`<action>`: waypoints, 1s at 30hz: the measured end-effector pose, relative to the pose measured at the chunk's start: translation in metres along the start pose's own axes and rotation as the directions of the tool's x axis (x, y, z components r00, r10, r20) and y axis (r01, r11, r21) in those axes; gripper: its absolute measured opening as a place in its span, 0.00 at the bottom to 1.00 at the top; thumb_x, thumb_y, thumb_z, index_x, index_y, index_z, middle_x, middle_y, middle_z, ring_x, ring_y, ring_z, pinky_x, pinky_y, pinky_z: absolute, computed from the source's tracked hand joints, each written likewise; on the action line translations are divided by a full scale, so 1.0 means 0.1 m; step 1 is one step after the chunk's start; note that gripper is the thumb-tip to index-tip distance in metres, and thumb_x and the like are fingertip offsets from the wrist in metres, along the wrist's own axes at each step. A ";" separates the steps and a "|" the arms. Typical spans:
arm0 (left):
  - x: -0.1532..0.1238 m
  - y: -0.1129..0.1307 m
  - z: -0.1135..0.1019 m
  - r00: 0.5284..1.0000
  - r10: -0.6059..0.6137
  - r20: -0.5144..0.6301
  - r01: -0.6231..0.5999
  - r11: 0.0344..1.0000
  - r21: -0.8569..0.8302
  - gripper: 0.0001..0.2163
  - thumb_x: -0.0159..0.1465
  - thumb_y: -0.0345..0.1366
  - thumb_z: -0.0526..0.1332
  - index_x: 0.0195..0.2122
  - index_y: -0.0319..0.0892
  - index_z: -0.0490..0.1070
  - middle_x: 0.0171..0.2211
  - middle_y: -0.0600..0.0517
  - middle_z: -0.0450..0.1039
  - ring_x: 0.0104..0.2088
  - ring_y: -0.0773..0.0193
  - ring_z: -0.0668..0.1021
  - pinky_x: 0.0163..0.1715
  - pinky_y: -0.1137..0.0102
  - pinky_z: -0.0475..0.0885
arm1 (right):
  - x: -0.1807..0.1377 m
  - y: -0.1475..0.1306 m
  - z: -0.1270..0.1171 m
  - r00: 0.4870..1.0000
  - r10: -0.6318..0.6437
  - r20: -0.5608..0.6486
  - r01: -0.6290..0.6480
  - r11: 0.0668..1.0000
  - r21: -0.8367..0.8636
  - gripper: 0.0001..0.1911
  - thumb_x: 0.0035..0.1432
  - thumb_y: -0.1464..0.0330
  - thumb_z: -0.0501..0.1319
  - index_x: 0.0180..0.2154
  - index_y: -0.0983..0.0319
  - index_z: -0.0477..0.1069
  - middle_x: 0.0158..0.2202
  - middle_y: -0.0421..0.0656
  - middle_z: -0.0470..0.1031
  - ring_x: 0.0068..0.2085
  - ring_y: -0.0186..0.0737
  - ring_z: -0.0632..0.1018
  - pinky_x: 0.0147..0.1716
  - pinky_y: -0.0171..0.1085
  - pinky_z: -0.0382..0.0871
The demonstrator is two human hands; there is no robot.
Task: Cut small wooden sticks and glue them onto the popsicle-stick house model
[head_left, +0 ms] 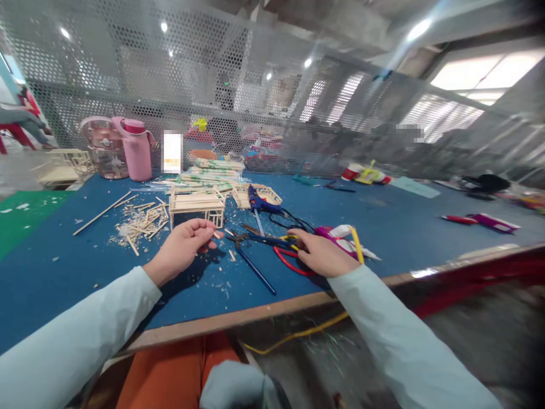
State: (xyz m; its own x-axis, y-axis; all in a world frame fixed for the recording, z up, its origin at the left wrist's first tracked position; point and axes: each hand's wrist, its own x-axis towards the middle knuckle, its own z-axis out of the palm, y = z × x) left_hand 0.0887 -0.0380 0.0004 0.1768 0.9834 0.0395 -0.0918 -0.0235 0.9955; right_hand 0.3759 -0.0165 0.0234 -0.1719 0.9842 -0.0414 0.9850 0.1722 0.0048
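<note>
Wooden sliver (217, 234) pokes from the pinching left hand (189, 243); right hand (319, 251) curls at blue pliers (256, 272), grip unclear.

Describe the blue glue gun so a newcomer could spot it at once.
On the blue tabletop, beyond the left hand, are two small pale wooden frames. The glue gun overlaps the right-hand one in this view. Unlike the open pliers nearer the edge, it is pistol-shaped.
</note>
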 end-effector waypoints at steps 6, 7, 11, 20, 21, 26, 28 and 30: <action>0.02 -0.01 -0.02 0.995 0.041 -0.086 -0.044 0.998 -0.039 0.15 0.48 0.45 0.65 0.27 0.38 0.70 0.24 0.53 0.72 0.22 0.73 0.69 0.21 0.78 0.61 | -0.01 -0.07 -0.05 0.995 -0.037 0.092 0.034 0.999 0.034 0.36 0.41 0.74 0.56 0.56 0.64 0.57 0.44 0.49 0.73 0.40 0.42 0.75 0.33 0.33 0.63; 0.02 -0.02 -0.03 0.993 0.057 -0.101 -0.061 0.997 -0.043 0.15 0.47 0.46 0.65 0.26 0.38 0.70 0.23 0.54 0.71 0.21 0.74 0.67 0.20 0.78 0.60 | -0.01 -0.10 -0.05 0.997 -0.029 0.077 0.028 0.999 0.017 0.35 0.42 0.73 0.56 0.56 0.63 0.58 0.44 0.49 0.73 0.40 0.44 0.75 0.33 0.33 0.63; 0.04 -0.02 -0.06 0.983 0.105 -0.150 -0.121 0.988 -0.098 0.16 0.46 0.47 0.66 0.22 0.38 0.68 0.20 0.56 0.68 0.18 0.76 0.64 0.18 0.78 0.58 | 0.00 -0.14 -0.17 1.000 0.011 -0.003 -0.012 0.986 -0.169 0.30 0.43 0.72 0.55 0.53 0.60 0.63 0.41 0.50 0.75 0.39 0.48 0.76 0.31 0.37 0.62; 0.10 0.01 -0.12 0.917 0.194 -0.350 -0.246 0.963 -0.111 0.16 0.46 0.46 0.66 0.26 0.38 0.71 0.22 0.55 0.71 0.18 0.76 0.64 0.18 0.77 0.58 | -0.53 -0.05 -0.65 0.998 0.057 -0.026 -0.056 0.998 0.023 0.18 0.40 0.76 0.58 0.35 0.60 0.75 0.31 0.48 0.76 0.31 0.45 0.75 0.26 0.37 0.60; 0.09 0.02 -0.11 0.911 0.205 -0.357 -0.262 0.958 -0.117 0.15 0.46 0.46 0.66 0.27 0.38 0.72 0.23 0.55 0.71 0.19 0.75 0.65 0.19 0.77 0.58 | -0.57 -0.11 -0.57 0.998 0.039 -0.040 -0.029 0.974 0.223 0.18 0.40 0.76 0.58 0.37 0.60 0.74 0.31 0.47 0.75 0.31 0.42 0.74 0.26 0.36 0.62; 0.07 0.07 -0.11 0.896 0.223 -0.384 -0.287 0.951 -0.115 0.14 0.46 0.45 0.67 0.28 0.38 0.73 0.26 0.53 0.73 0.24 0.73 0.68 0.22 0.78 0.62 | -0.60 -0.70 0.01 0.997 -0.074 -0.008 0.029 0.290 0.957 0.24 0.45 0.69 0.56 0.47 0.59 0.61 0.26 0.36 0.65 0.21 0.29 0.67 0.18 0.30 0.63; 0.07 0.06 -0.13 0.898 0.204 -0.391 -0.264 0.959 -0.107 0.15 0.47 0.45 0.66 0.28 0.38 0.73 0.26 0.53 0.73 0.25 0.73 0.69 0.22 0.78 0.63 | -0.53 -0.90 0.14 0.999 -0.038 -0.038 0.043 0.124 0.991 0.22 0.46 0.69 0.57 0.46 0.58 0.60 0.26 0.35 0.63 0.18 0.26 0.64 0.15 0.28 0.60; 0.08 0.04 -0.15 0.904 0.185 -0.385 -0.240 0.966 -0.100 0.15 0.46 0.46 0.66 0.27 0.38 0.73 0.26 0.53 0.73 0.24 0.73 0.69 0.22 0.78 0.62 | -0.47 -1.01 0.19 0.996 -0.004 -0.090 0.090 -0.015 0.996 0.20 0.49 0.66 0.58 0.45 0.58 0.59 0.24 0.33 0.61 0.17 0.25 0.63 0.14 0.27 0.58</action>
State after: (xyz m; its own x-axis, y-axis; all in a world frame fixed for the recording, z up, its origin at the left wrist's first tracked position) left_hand 0.0755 -0.0274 0.0034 -0.2342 0.9542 0.1863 -0.2293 -0.2404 0.9432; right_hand 0.2853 -0.0813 0.0060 -0.1764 0.9831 0.0487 -0.0183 0.0462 -0.9988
